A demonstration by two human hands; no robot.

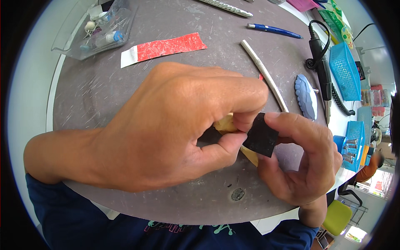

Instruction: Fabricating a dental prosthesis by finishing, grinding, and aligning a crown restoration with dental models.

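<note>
My left grip (179, 125) pinches a yellow piece (225, 124) mid-frame; my right grip (310, 154) pinches a black square (261, 137), likely steadying both.

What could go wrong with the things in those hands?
The black square might slip, because the right hand seems to pinch it near one side. The yellowish piece could be fumbled, since the left hand partly hides it from view.

Clr tray (75, 52) top L, blue pen (275, 31) upper R, lt-blue basket (345, 75) far R.
</note>
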